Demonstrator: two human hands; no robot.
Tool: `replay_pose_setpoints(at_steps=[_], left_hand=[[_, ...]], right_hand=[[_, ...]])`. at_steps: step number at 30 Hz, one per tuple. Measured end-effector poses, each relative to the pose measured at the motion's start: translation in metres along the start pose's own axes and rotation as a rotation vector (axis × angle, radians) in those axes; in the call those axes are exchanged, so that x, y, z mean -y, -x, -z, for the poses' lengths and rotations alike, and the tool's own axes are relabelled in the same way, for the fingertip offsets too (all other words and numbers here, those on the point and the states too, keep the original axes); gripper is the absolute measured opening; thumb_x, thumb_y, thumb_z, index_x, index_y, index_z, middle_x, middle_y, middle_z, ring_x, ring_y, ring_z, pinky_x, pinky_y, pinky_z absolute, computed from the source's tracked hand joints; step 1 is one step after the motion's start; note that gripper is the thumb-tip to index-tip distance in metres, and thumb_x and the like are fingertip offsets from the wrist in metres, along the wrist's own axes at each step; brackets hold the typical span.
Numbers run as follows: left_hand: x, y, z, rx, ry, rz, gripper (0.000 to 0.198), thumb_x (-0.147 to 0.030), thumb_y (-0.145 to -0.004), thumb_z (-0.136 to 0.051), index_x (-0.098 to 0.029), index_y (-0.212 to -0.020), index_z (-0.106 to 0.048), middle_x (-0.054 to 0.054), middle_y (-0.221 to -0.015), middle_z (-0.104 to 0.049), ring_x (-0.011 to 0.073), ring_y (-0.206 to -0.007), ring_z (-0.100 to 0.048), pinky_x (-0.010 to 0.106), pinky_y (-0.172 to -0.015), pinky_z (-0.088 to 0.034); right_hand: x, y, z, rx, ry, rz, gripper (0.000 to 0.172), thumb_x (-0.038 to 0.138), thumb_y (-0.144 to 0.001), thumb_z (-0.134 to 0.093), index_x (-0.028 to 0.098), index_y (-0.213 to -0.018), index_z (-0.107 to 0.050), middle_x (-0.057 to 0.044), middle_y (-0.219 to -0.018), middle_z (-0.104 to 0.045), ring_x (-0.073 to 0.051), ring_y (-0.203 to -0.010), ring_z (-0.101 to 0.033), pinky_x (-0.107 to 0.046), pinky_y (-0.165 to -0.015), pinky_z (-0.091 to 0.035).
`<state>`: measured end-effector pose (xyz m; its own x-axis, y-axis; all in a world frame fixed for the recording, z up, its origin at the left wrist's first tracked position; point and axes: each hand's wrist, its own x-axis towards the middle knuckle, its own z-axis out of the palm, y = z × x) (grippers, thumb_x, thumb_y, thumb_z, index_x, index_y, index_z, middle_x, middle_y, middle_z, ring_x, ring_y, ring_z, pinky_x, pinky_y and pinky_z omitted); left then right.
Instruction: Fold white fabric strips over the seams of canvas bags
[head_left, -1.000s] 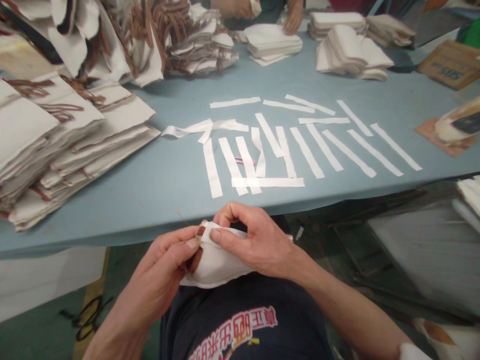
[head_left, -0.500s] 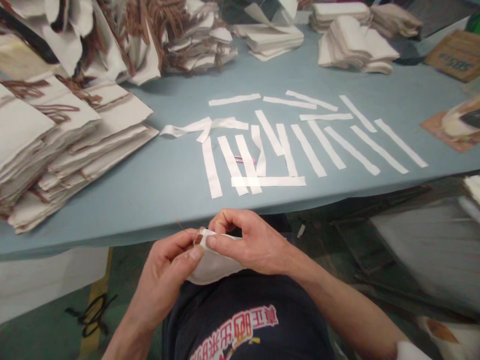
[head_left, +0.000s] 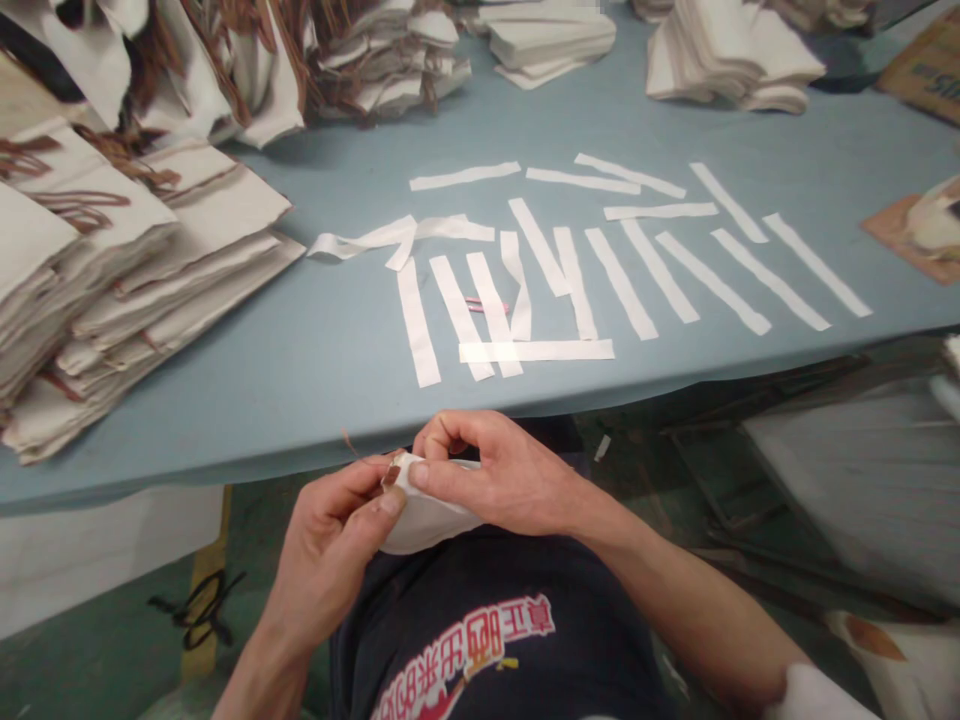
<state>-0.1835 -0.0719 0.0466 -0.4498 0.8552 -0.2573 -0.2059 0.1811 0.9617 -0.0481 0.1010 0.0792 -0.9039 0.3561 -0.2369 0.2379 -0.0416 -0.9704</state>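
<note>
Just in front of the table's near edge, both hands hold a white fabric piece (head_left: 431, 522) with a small brown patch at its upper left corner. My left hand (head_left: 337, 530) pinches that corner between thumb and fingers. My right hand (head_left: 499, 475) grips the fabric close beside it, thumb on top and fingers curled behind. A thin brown thread (head_left: 347, 440) sticks up by the left fingertips. The underside of the fabric and part of the right fingers are hidden.
Many white strips (head_left: 626, 285) lie spread on the blue-covered table (head_left: 315, 330), near a small pink item (head_left: 474, 305). Stacked white bags with brown cords (head_left: 150, 230) fill the left side. Folded white cloth piles (head_left: 727, 60) and cardboard (head_left: 926, 70) stand at the back right.
The view has shifted a little, so the table contents sit slightly higher in the picture. Both hands keep the same grip on the fabric.
</note>
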Motion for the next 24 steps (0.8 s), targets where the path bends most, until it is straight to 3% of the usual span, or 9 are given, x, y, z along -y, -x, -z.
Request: replay_pose_setpoints(at_steps=[7,11,14,16,19,24], left_hand=[[-0.002,0.003,-0.004,-0.042,-0.202,-0.084,0.03,-0.048,-0.1,-0.074,-0.024,-0.108,-0.089,0.003,-0.096,-0.086,0.0178,-0.08,-0.074,0.02,-0.072,-0.056],[-0.024,0.005,-0.023,-0.1,-0.425,-0.254,0.027,-0.032,-0.098,-0.061,-0.021,-0.088,-0.083,-0.001,-0.075,-0.078,0.0143,-0.065,-0.068,0.02,-0.062,-0.052],[-0.032,0.007,-0.037,-0.187,-0.562,-0.318,0.032,-0.028,-0.095,-0.051,-0.021,-0.068,-0.067,-0.005,-0.058,-0.063,0.0118,-0.051,-0.055,0.021,-0.05,-0.043],[-0.03,0.007,-0.042,-0.25,-0.627,-0.336,0.033,-0.026,-0.093,-0.047,-0.022,-0.062,-0.056,-0.006,-0.053,-0.053,0.0109,-0.047,-0.047,0.023,-0.047,-0.037],[-0.026,0.006,-0.043,-0.279,-0.663,-0.357,0.03,-0.025,-0.089,-0.044,-0.023,-0.06,-0.053,-0.007,-0.052,-0.046,0.0108,-0.046,-0.043,0.025,-0.046,-0.034],[-0.039,0.004,-0.034,-0.174,-0.554,-0.351,0.029,-0.024,-0.087,-0.043,-0.024,-0.058,-0.048,-0.008,-0.05,-0.041,0.0099,-0.044,-0.038,0.024,-0.042,-0.029]], right_hand=[[0.0,-0.001,-0.002,-0.005,0.004,-0.036,0.033,0.043,-0.089,-0.075,0.022,-0.074,-0.055,0.002,-0.081,-0.065,-0.015,-0.078,-0.057,-0.029,-0.074,-0.046],[-0.004,-0.002,-0.004,0.001,0.042,-0.069,0.038,0.052,-0.091,-0.073,0.022,-0.076,-0.055,0.004,-0.077,-0.061,-0.014,-0.073,-0.053,-0.029,-0.069,-0.042],[-0.011,-0.003,-0.01,0.009,0.066,-0.044,0.044,0.059,-0.095,-0.068,0.023,-0.077,-0.054,0.005,-0.074,-0.055,-0.014,-0.071,-0.049,-0.029,-0.065,-0.036],[-0.015,-0.003,-0.016,-0.013,0.088,-0.007,0.046,0.061,-0.098,-0.062,0.023,-0.075,-0.049,0.005,-0.071,-0.05,-0.014,-0.069,-0.045,-0.03,-0.063,-0.031],[-0.018,-0.002,-0.025,-0.052,0.127,0.091,0.045,0.057,-0.103,-0.051,0.025,-0.072,-0.04,0.006,-0.068,-0.043,-0.014,-0.066,-0.041,-0.032,-0.063,-0.028],[-0.015,-0.003,-0.027,-0.034,0.141,0.272,0.041,0.048,-0.106,-0.044,0.026,-0.073,-0.035,0.007,-0.065,-0.037,-0.013,-0.061,-0.035,-0.032,-0.061,-0.026]])
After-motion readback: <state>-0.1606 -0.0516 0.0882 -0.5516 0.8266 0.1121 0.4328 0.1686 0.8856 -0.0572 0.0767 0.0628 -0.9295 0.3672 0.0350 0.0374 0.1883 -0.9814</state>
